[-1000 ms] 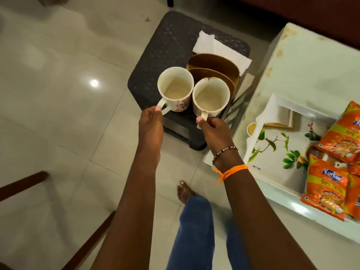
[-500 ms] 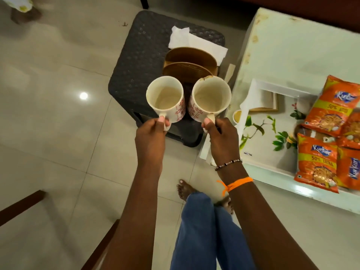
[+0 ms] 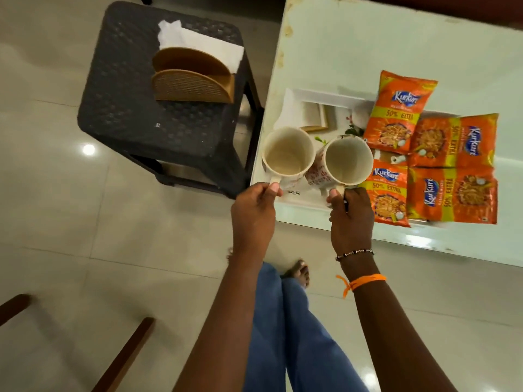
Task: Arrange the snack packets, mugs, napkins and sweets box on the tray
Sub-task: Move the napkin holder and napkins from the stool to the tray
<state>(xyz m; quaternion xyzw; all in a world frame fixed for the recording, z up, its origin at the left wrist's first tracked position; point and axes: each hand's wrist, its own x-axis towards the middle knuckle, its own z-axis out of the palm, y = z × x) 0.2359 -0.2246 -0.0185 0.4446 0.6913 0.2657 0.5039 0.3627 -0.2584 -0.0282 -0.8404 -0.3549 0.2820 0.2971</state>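
Observation:
My left hand (image 3: pixel 254 210) grips the handle of a white mug with red print (image 3: pixel 287 155). My right hand (image 3: pixel 351 215) grips the handle of a matching mug (image 3: pixel 348 159). Both mugs are empty and hang over the left part of the white floral tray (image 3: pixel 305 94) on the pale table. Several orange snack packets (image 3: pixel 452 171) lie on the tray's right side. A folded white napkin (image 3: pixel 293 111) and a flat cream box (image 3: pixel 315 116) rest at the tray's back left. More white napkins (image 3: pixel 203 45) lie behind a brown wicker holder (image 3: pixel 192 80) on the dark stool.
The dark plastic stool (image 3: pixel 158 108) stands left of the pale table (image 3: pixel 368 46). Brown wooden chair parts (image 3: pixel 124 355) cross the lower left. My legs in blue jeans (image 3: pixel 294 335) and a bare foot are on the tiled floor.
Both hands have carried the mugs rightward from above the stool to above the tray's left part. The view has swung toward the table.

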